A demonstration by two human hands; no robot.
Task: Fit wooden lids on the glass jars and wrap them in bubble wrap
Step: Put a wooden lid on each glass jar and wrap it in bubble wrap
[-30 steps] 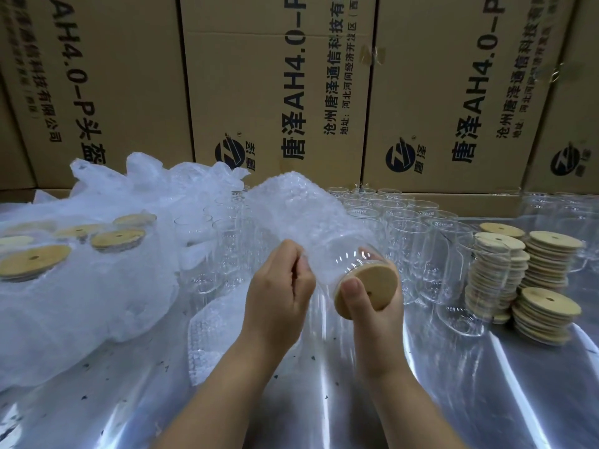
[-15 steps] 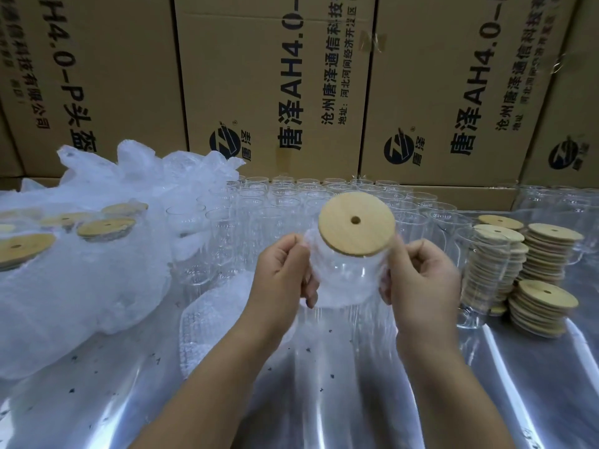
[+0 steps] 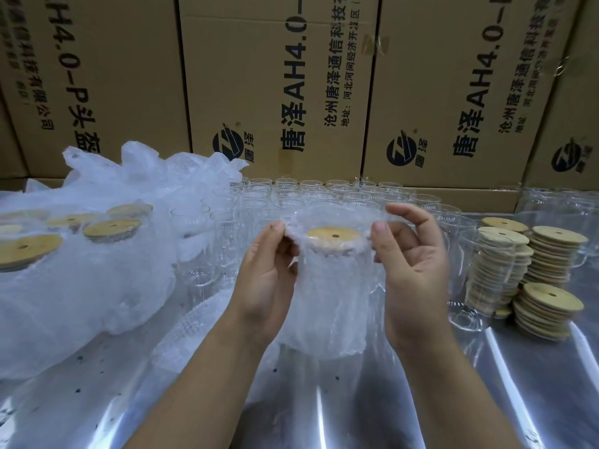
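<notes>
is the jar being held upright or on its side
Upright: the jar stands vertically between the left hand and right hand, its wooden lid facing up, bubble wrap around its sides.

Bubble wrap [image 3: 324, 322] hides the jar's [image 3: 334, 277] body, apparently glass, and the cartons' [image 3: 275, 76] print runs off the top.

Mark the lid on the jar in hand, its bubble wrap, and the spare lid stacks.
lid [image 3: 324, 234]: head view, top face near hole.
bubble wrap [image 3: 330, 303]: head view, side wall below lid.
spare lid stacks [image 3: 538, 298]: head view, top of nearest stack.
</notes>
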